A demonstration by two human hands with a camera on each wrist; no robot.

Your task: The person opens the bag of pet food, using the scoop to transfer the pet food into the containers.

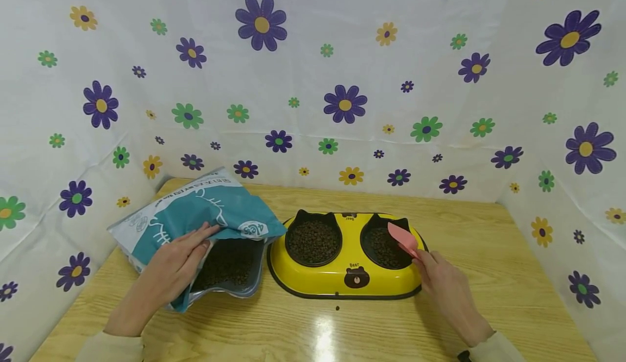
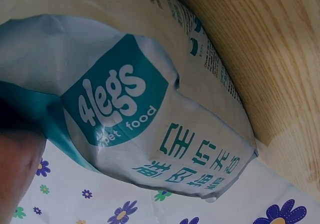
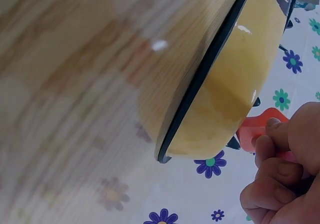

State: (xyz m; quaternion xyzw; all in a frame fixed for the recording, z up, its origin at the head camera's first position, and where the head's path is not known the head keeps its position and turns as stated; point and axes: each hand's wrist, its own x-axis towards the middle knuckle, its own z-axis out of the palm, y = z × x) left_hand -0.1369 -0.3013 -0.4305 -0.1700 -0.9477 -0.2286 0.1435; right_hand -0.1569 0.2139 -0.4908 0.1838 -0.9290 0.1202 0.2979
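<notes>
A teal and white food bag (image 1: 191, 215) lies on its side at the left, its mouth showing brown kibble (image 1: 227, 267). My left hand (image 1: 168, 275) holds the bag's upper edge by the opening; in the left wrist view only part of that hand (image 2: 20, 169) shows beside the bag (image 2: 115, 99). My right hand (image 1: 447, 288) grips the handle of a pink scoop (image 1: 403, 236), tilted over the right bowl (image 1: 383, 248) of a yellow feeder (image 1: 352, 286). Both bowls hold kibble. The right wrist view shows curled fingers (image 3: 280, 174) on the scoop (image 3: 260, 126).
The left bowl (image 1: 313, 239) of the feeder stands close to the bag's mouth. One stray kibble piece (image 1: 337, 308) lies on the wooden table (image 1: 274, 329) in front of the feeder. A flower-print cloth (image 1: 303, 68) surrounds the table at the back and sides.
</notes>
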